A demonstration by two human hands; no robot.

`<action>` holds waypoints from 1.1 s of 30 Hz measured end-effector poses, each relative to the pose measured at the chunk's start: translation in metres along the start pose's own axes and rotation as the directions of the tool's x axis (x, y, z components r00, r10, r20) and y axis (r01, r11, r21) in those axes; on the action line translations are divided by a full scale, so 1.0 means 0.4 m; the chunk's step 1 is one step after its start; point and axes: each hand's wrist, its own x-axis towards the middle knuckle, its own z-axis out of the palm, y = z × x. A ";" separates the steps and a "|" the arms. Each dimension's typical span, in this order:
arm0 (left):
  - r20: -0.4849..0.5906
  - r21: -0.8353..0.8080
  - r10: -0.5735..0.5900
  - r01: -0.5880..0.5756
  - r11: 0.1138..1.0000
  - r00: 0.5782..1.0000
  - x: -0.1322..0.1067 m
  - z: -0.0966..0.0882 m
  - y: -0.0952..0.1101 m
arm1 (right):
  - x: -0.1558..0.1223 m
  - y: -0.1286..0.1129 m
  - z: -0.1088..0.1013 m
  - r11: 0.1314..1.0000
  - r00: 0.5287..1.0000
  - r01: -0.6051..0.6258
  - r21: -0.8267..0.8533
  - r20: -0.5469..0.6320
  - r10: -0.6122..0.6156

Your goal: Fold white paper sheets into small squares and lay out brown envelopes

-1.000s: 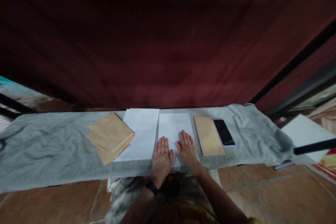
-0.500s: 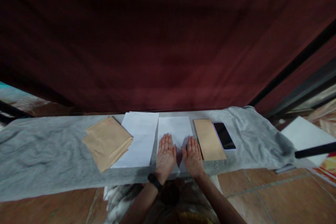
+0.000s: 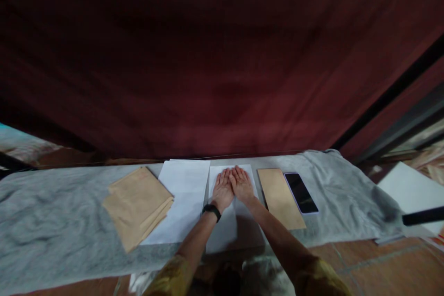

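A white sheet of paper (image 3: pixel 222 231) lies in front of me on the cloth-covered surface. My left hand (image 3: pixel 222 188) rests flat on its upper part, fingers stretched out, with a dark band on the wrist. Beside it, touching at the fingers, my right hand (image 3: pixel 242 185) lies flat on the same sheet. Neither hand grips anything. To the left is a stack of white paper (image 3: pixel 183 199), partly covered by several brown envelopes (image 3: pixel 138 203). Just right of the sheet lies a single brown envelope (image 3: pixel 280 199).
A phone (image 3: pixel 301 193) with a dark screen lies right of the single envelope. Grey cloth (image 3: pixel 62 222) covers the long narrow surface. Behind it hangs a dark red curtain (image 3: pixel 222 78). A white panel (image 3: pixel 412 189) and a black bar (image 3: pixel 423 216) stand at the far right.
Both hands have slid up the sheet, away from me, and come together near its top. The view has tilted slightly, so the surface appears lower.
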 end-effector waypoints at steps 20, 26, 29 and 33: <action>-0.108 -0.066 -0.188 0.182 0.981 0.976 -0.035 -0.039 -0.036 | -0.012 0.034 0.026 0.953 0.923 -0.304 -0.003 -0.249 0.294; -0.157 -0.079 0.000 -0.012 0.997 0.988 -0.249 -0.020 0.081 | -0.061 -0.036 -0.015 0.978 0.960 -0.198 0.065 -0.187 0.207; -0.111 -0.065 0.047 -0.054 0.996 0.993 -0.313 -0.018 0.105 | -0.141 -0.101 -0.021 0.994 0.997 -0.068 0.084 -0.028 0.071; -0.099 -0.047 0.017 -0.022 0.999 0.995 -0.334 -0.042 0.091 | -0.245 -0.125 -0.044 0.997 0.997 -0.060 0.042 0.044 0.058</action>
